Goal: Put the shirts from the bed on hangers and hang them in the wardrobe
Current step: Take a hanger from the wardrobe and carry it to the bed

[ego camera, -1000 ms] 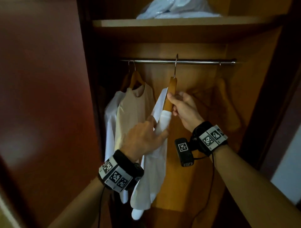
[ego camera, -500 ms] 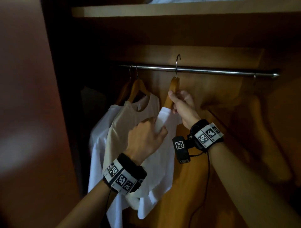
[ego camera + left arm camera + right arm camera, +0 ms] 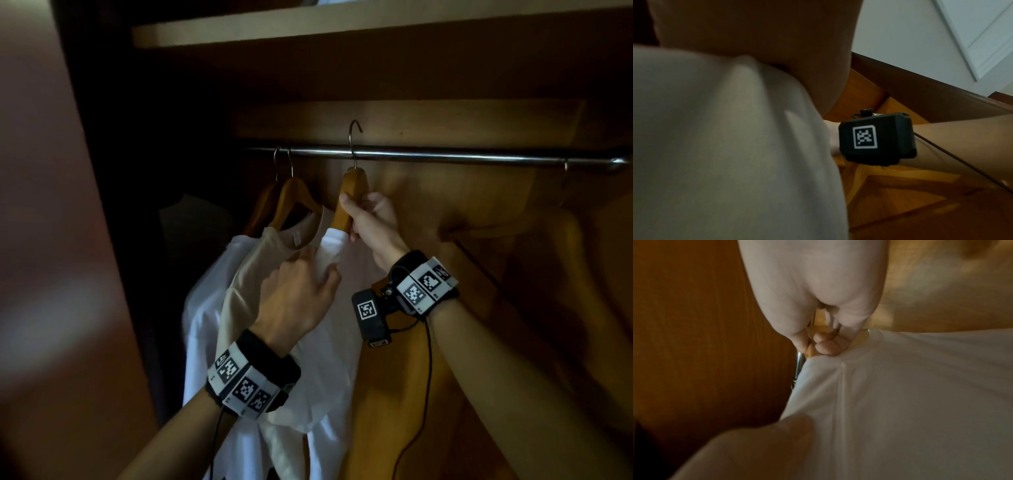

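Observation:
A white shirt (image 3: pixel 329 342) hangs on a wooden hanger (image 3: pixel 354 185) whose metal hook (image 3: pixel 352 137) crosses the wardrobe rail (image 3: pixel 462 156) and rises above it. My right hand (image 3: pixel 370 219) grips the hanger's neck; in the right wrist view its fingertips (image 3: pixel 824 345) curl round the wood just above the shirt (image 3: pixel 910 402). My left hand (image 3: pixel 301 291) pinches the shirt's near shoulder, and the cloth (image 3: pixel 725 146) fills the left wrist view. To the left, a beige shirt (image 3: pixel 274 253) and another white shirt (image 3: pixel 205 308) hang on their own hangers.
A shelf (image 3: pixel 342 24) runs just above the rail. The wardrobe's reddish left side (image 3: pixel 51 240) stands close. Far right on the rail hangs a bare wooden hanger (image 3: pixel 575 240), dim in shadow. The rail between it and my hanger is free.
The view has come closer to the rail. The hanger in my right hand has shifted left towards the beige shirt, and my left hand has slid up to the shirt's shoulder.

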`<state>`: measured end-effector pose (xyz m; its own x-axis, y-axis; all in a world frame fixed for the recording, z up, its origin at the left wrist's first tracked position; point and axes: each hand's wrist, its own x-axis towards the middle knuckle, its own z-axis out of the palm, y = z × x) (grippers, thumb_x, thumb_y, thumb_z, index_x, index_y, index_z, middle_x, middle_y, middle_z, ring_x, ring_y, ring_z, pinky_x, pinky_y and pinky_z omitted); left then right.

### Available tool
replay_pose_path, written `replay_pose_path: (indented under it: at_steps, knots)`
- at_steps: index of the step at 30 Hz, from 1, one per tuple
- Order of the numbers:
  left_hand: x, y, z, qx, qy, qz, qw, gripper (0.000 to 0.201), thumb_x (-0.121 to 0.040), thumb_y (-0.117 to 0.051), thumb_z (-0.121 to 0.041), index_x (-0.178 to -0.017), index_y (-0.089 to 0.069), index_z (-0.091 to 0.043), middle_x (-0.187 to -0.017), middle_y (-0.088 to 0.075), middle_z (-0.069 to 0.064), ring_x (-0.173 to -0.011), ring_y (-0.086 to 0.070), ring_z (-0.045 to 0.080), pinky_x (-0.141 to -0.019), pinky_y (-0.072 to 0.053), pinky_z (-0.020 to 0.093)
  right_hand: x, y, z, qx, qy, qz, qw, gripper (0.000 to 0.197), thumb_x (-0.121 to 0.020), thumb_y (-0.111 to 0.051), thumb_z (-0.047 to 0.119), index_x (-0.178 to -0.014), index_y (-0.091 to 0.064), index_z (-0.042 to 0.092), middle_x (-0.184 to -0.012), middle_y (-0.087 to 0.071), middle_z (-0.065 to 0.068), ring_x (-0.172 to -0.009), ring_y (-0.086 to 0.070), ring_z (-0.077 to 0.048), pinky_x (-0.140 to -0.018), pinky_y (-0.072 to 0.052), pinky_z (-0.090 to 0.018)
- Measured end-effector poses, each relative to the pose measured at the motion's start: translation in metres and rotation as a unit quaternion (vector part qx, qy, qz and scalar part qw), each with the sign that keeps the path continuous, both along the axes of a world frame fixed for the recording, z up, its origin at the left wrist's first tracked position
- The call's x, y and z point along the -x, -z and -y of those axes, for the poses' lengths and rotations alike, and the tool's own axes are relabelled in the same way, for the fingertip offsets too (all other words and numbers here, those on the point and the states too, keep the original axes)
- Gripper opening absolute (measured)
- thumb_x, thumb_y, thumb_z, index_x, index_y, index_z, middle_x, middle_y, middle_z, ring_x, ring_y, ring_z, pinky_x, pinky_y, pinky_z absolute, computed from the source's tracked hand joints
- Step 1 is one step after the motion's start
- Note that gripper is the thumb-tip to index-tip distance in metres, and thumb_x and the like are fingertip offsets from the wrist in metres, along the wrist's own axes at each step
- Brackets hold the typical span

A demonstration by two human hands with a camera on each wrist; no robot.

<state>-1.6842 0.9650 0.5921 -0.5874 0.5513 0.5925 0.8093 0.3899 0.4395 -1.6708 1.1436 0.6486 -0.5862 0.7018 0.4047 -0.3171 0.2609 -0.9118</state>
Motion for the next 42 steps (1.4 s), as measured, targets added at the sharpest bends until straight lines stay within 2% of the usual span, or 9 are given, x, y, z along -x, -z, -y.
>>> replay_pose_path:
  at_steps: [6, 12, 16, 22, 27, 30, 33, 36, 42]
  knots:
    - [0.014, 0.001, 0.007, 0.001, 0.002, 0.025, 1.000, 0.050, -0.096, -0.054, -0.050, -0.137, -0.053, -0.022, -0.109, -0.071, -0.001, -0.093, -0.069, 0.020, -0.081, -0.059, 0.043, 0.006, 0.008, -0.002, 0.014, 0.000, 0.022, 1.000, 0.030, -0.096, -0.078, 0.031, -0.090, -0.063, 0.006, -0.046, -0.052, 0.002, -0.041, -0.051, -0.014, -0.046, -0.044, -0.027]
    - [0.024, 0.008, 0.014, -0.017, 0.030, 0.021, 0.999, 0.052, -0.097, -0.052, -0.048, -0.144, -0.049, -0.026, -0.119, -0.070, 0.000, -0.102, -0.070, 0.019, -0.089, -0.058, 0.043, 0.014, 0.013, 0.005, 0.008, 0.007, 0.022, 1.000, 0.034, -0.093, -0.081, 0.033, -0.099, -0.065, 0.003, -0.052, -0.056, -0.001, -0.044, -0.055, -0.015, -0.045, -0.046, -0.026]
    - [0.030, 0.010, 0.027, -0.028, 0.020, -0.017, 0.999, 0.054, -0.099, -0.057, -0.039, -0.150, -0.043, -0.030, -0.129, -0.065, -0.008, -0.112, -0.065, 0.010, -0.096, -0.051, 0.027, 0.022, 0.017, 0.014, 0.003, 0.010, 0.016, 1.000, 0.035, -0.091, -0.083, 0.032, -0.102, -0.064, 0.005, -0.059, -0.059, -0.004, -0.045, -0.057, -0.012, -0.043, -0.046, -0.025]
    - [0.049, 0.016, 0.033, -0.030, 0.010, -0.043, 0.999, 0.062, -0.095, -0.053, -0.042, -0.154, -0.036, -0.030, -0.152, -0.045, -0.008, -0.133, -0.051, 0.009, -0.113, -0.046, 0.036, 0.033, 0.018, 0.023, -0.005, 0.008, 0.022, 1.000, 0.035, -0.088, -0.086, 0.034, -0.097, -0.063, 0.009, -0.061, -0.063, -0.002, -0.046, -0.059, -0.008, -0.044, -0.047, -0.025]
    - [0.048, 0.015, 0.042, -0.048, -0.016, -0.061, 0.997, 0.060, -0.096, -0.052, -0.039, -0.151, -0.033, -0.027, -0.143, -0.052, -0.007, -0.125, -0.056, 0.011, -0.102, -0.053, 0.037, 0.044, 0.017, 0.031, 0.003, 0.014, 0.017, 1.000, 0.043, -0.085, -0.087, 0.035, -0.102, -0.061, 0.006, -0.062, -0.060, -0.003, -0.049, -0.057, -0.013, -0.044, -0.047, -0.026]
    - [0.048, 0.018, 0.043, -0.040, -0.047, -0.060, 0.996, 0.070, -0.098, -0.048, -0.040, -0.160, -0.026, -0.018, -0.156, -0.048, 0.000, -0.138, -0.050, 0.013, -0.111, -0.042, 0.029, 0.049, 0.017, 0.035, -0.001, 0.017, 0.005, 1.000, 0.041, -0.084, -0.088, 0.035, -0.100, -0.061, 0.007, -0.065, -0.062, -0.002, -0.049, -0.060, -0.008, -0.045, -0.049, -0.026]
    - [0.044, 0.019, 0.043, -0.029, -0.062, -0.063, 0.996, 0.069, -0.100, -0.054, -0.034, -0.161, -0.026, -0.016, -0.160, -0.044, 0.006, -0.142, -0.047, 0.019, -0.113, -0.042, 0.034, 0.056, 0.017, 0.039, 0.002, 0.009, 0.003, 1.000, 0.041, -0.084, -0.088, 0.033, -0.099, -0.060, 0.008, -0.069, -0.063, -0.002, -0.051, -0.061, -0.007, -0.045, -0.050, -0.025]
    - [0.043, 0.020, 0.044, -0.012, -0.074, -0.074, 0.994, 0.067, -0.099, -0.058, -0.024, -0.160, -0.030, -0.016, -0.162, -0.039, 0.007, -0.143, -0.045, 0.024, -0.115, -0.043, 0.040, 0.058, 0.015, 0.043, -0.018, 0.001, 0.019, 1.000, 0.031, -0.087, -0.086, 0.032, -0.082, -0.061, 0.014, -0.064, -0.064, 0.002, -0.050, -0.062, -0.004, -0.048, -0.053, -0.027]
    - [0.041, 0.026, 0.042, 0.036, -0.133, -0.122, 0.983, 0.067, -0.092, -0.063, -0.012, -0.155, -0.039, -0.011, -0.146, -0.050, 0.009, -0.122, -0.052, 0.030, -0.103, -0.045, 0.045, 0.061, 0.019, 0.044, -0.041, -0.014, 0.045, 0.998, 0.030, -0.088, -0.084, 0.039, -0.085, -0.062, 0.020, -0.073, -0.070, 0.001, -0.056, -0.066, -0.006, -0.051, -0.051, -0.026]
